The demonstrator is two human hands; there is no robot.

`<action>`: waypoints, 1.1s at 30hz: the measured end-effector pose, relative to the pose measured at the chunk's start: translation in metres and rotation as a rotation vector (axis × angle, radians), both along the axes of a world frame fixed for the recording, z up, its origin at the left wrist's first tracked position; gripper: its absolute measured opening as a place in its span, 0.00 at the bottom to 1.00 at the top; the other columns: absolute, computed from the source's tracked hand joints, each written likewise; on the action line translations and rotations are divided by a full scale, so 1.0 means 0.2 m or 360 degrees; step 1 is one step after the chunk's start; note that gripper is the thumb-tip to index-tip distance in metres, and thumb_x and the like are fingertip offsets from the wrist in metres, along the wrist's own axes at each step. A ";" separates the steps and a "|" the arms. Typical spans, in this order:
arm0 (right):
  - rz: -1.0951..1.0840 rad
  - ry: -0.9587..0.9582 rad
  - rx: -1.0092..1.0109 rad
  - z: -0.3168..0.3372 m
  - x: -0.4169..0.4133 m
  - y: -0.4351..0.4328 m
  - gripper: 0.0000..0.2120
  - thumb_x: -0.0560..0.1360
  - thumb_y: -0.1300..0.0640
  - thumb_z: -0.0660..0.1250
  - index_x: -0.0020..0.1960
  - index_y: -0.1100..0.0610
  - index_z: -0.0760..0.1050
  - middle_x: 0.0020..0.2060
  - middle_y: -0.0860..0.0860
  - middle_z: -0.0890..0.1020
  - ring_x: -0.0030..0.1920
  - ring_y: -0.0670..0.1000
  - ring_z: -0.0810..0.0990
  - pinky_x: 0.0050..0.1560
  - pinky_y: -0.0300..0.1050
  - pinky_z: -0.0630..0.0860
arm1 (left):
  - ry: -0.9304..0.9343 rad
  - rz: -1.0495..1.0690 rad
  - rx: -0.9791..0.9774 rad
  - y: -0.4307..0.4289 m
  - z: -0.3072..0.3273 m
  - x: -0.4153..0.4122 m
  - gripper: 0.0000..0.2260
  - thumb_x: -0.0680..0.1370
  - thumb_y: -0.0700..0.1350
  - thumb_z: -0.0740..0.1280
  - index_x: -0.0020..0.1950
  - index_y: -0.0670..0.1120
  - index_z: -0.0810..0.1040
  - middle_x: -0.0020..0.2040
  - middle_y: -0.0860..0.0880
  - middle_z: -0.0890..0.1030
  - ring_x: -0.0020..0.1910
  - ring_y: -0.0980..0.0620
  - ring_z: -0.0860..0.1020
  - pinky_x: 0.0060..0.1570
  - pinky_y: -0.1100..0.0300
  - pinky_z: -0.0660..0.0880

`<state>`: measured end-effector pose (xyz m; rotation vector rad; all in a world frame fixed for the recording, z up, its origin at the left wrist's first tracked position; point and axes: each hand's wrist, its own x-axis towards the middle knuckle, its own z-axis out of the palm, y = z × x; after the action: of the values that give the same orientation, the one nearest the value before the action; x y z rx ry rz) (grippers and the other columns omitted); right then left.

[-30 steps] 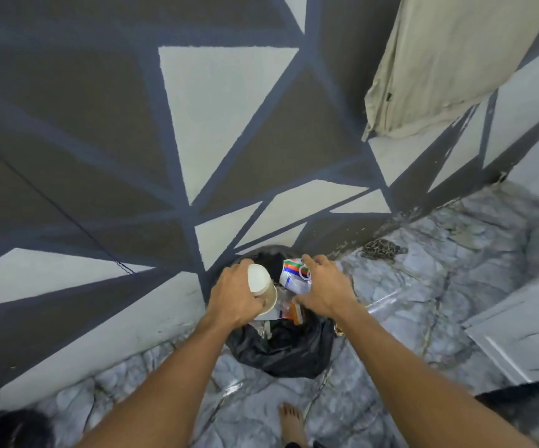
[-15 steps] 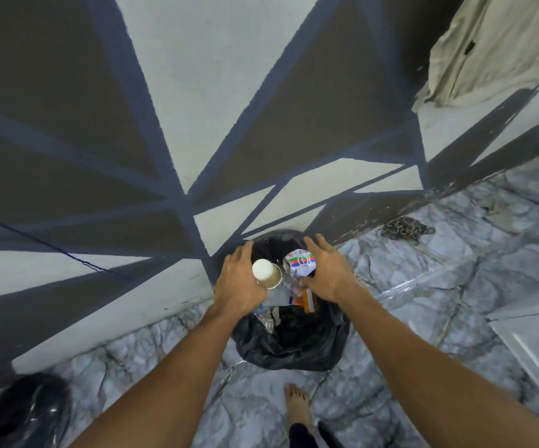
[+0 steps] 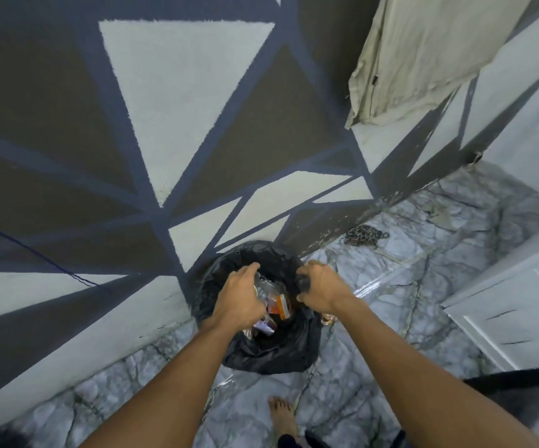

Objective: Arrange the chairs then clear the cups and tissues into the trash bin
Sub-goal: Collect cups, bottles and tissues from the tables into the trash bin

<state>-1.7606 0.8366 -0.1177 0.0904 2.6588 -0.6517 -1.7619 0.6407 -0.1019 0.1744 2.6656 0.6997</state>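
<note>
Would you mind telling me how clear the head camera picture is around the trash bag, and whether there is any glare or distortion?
Head view: the trash bag and both hands, left hand, right hand, are slightly soft; glare streaks the glossy floor beside the bag; wide-angle distortion bends the wall lines.

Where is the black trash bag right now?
The black trash bag sits on the marble floor against the painted wall, bottom centre, under both hands.

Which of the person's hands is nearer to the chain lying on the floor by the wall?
The right hand. It grips the black bin bag's rim on the side toward the chain; the left hand reaches into the bag farther away.
</note>
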 end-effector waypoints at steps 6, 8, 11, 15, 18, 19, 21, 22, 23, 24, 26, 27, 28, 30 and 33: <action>-0.0110 0.0230 0.0010 0.30 0.49 0.08 0.19 0.70 0.57 0.69 0.61 0.54 0.78 0.62 0.54 0.77 0.62 0.58 0.77 0.54 0.46 0.76 | 0.0159 -0.0143 0.0155 0.12 0.21 0.40 0.36 0.70 0.41 0.70 0.77 0.47 0.63 0.72 0.47 0.71 0.72 0.46 0.66 0.69 0.49 0.69; -0.0171 0.0307 0.0031 0.40 0.69 0.12 0.21 0.73 0.53 0.70 0.65 0.55 0.76 0.68 0.55 0.74 0.66 0.57 0.73 0.61 0.47 0.73 | 0.0231 -0.0230 0.0204 0.20 0.29 0.55 0.33 0.71 0.42 0.71 0.75 0.47 0.66 0.70 0.47 0.73 0.70 0.45 0.67 0.67 0.51 0.70; -0.0250 0.0406 0.0083 0.52 0.98 0.22 0.21 0.73 0.54 0.71 0.65 0.56 0.76 0.69 0.54 0.73 0.68 0.56 0.71 0.64 0.48 0.70 | 0.0296 -0.0368 0.0339 0.37 0.38 0.77 0.24 0.70 0.42 0.72 0.65 0.48 0.74 0.60 0.49 0.78 0.62 0.46 0.73 0.59 0.52 0.74; -0.0460 0.0472 0.0123 0.63 1.34 0.43 0.23 0.70 0.55 0.73 0.64 0.55 0.76 0.66 0.55 0.76 0.66 0.55 0.73 0.66 0.48 0.70 | 0.0289 -0.0662 0.0472 0.66 0.47 1.02 0.19 0.68 0.45 0.71 0.57 0.58 0.76 0.52 0.57 0.81 0.52 0.53 0.80 0.47 0.51 0.80; -0.0662 0.0507 0.0100 0.66 1.64 0.64 0.23 0.67 0.56 0.70 0.62 0.53 0.79 0.62 0.53 0.79 0.62 0.54 0.77 0.63 0.50 0.74 | 0.0289 -0.0888 0.0490 0.91 0.50 1.21 0.20 0.67 0.44 0.70 0.58 0.56 0.76 0.55 0.54 0.81 0.55 0.50 0.79 0.50 0.50 0.80; -0.0745 0.0525 0.0118 0.66 1.75 0.71 0.23 0.66 0.56 0.70 0.61 0.53 0.79 0.61 0.52 0.79 0.61 0.55 0.77 0.61 0.50 0.75 | 0.0315 -0.0969 0.0465 1.00 0.51 1.29 0.23 0.68 0.45 0.71 0.63 0.54 0.75 0.60 0.51 0.79 0.61 0.48 0.77 0.55 0.49 0.78; -0.0944 0.0535 0.0156 0.67 2.00 0.85 0.24 0.68 0.56 0.71 0.65 0.55 0.76 0.64 0.53 0.77 0.64 0.55 0.75 0.64 0.49 0.73 | 0.0334 -0.1144 0.0434 1.18 0.52 1.48 0.28 0.70 0.45 0.73 0.70 0.50 0.72 0.67 0.48 0.76 0.67 0.46 0.72 0.62 0.50 0.74; -0.1051 0.0523 0.0148 0.67 2.13 0.93 0.25 0.70 0.56 0.71 0.66 0.55 0.75 0.66 0.53 0.75 0.66 0.55 0.73 0.66 0.48 0.70 | 0.0303 -0.1218 0.0450 1.28 0.52 1.57 0.27 0.71 0.43 0.73 0.70 0.47 0.72 0.67 0.46 0.76 0.67 0.45 0.73 0.61 0.51 0.74; -0.1155 0.0512 0.0140 0.66 2.26 1.00 0.25 0.70 0.56 0.71 0.67 0.55 0.75 0.66 0.53 0.75 0.67 0.55 0.73 0.66 0.47 0.69 | 0.0278 -0.1302 0.0471 1.39 0.52 1.67 0.24 0.71 0.41 0.72 0.67 0.44 0.74 0.65 0.44 0.78 0.64 0.44 0.75 0.56 0.52 0.74; -0.1252 0.0501 0.0130 0.64 2.39 1.08 0.25 0.69 0.56 0.71 0.66 0.55 0.75 0.65 0.52 0.76 0.65 0.55 0.74 0.64 0.46 0.70 | 0.0254 -0.1378 0.0476 1.49 0.52 1.78 0.21 0.72 0.40 0.72 0.65 0.43 0.75 0.62 0.44 0.79 0.61 0.44 0.76 0.52 0.53 0.74; -0.1418 0.0506 0.0134 0.62 2.66 1.22 0.25 0.69 0.56 0.71 0.65 0.54 0.76 0.62 0.51 0.77 0.62 0.54 0.76 0.62 0.46 0.72 | 0.0220 -0.1545 0.0471 1.70 0.52 2.00 0.22 0.73 0.39 0.71 0.68 0.44 0.74 0.63 0.45 0.79 0.63 0.44 0.76 0.56 0.54 0.73; -0.1506 0.0502 0.0134 0.61 2.80 1.29 0.25 0.69 0.56 0.71 0.66 0.54 0.75 0.63 0.51 0.77 0.62 0.54 0.76 0.62 0.47 0.72 | 0.0201 -0.1625 0.0477 1.81 0.50 2.12 0.26 0.74 0.41 0.71 0.71 0.45 0.72 0.67 0.46 0.76 0.66 0.45 0.73 0.61 0.55 0.71; -0.1577 0.0502 0.0131 0.62 2.93 1.34 0.26 0.69 0.56 0.71 0.67 0.54 0.74 0.63 0.51 0.77 0.62 0.54 0.75 0.63 0.48 0.72 | 0.0181 -0.1708 0.0464 1.92 0.48 2.23 0.29 0.74 0.42 0.71 0.74 0.46 0.69 0.71 0.47 0.73 0.69 0.46 0.71 0.65 0.55 0.69; -0.1704 0.0513 0.0141 0.61 3.19 1.47 0.23 0.69 0.58 0.70 0.63 0.55 0.77 0.59 0.52 0.79 0.60 0.55 0.76 0.61 0.50 0.73 | 0.0163 -0.1870 0.0468 2.13 0.47 2.48 0.31 0.73 0.45 0.71 0.75 0.47 0.67 0.72 0.46 0.72 0.71 0.46 0.69 0.68 0.53 0.67; -0.1920 0.0555 0.0145 0.54 3.59 1.72 0.19 0.68 0.59 0.70 0.59 0.53 0.79 0.57 0.51 0.80 0.60 0.54 0.77 0.61 0.49 0.73 | 0.0137 -0.2057 0.0459 2.46 0.39 2.85 0.27 0.71 0.44 0.71 0.70 0.49 0.72 0.65 0.50 0.77 0.65 0.47 0.74 0.63 0.52 0.72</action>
<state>-1.0419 1.1806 -0.0093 1.8252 2.7140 -0.9098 -1.1910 1.1330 -0.0230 1.7749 1.8601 0.5633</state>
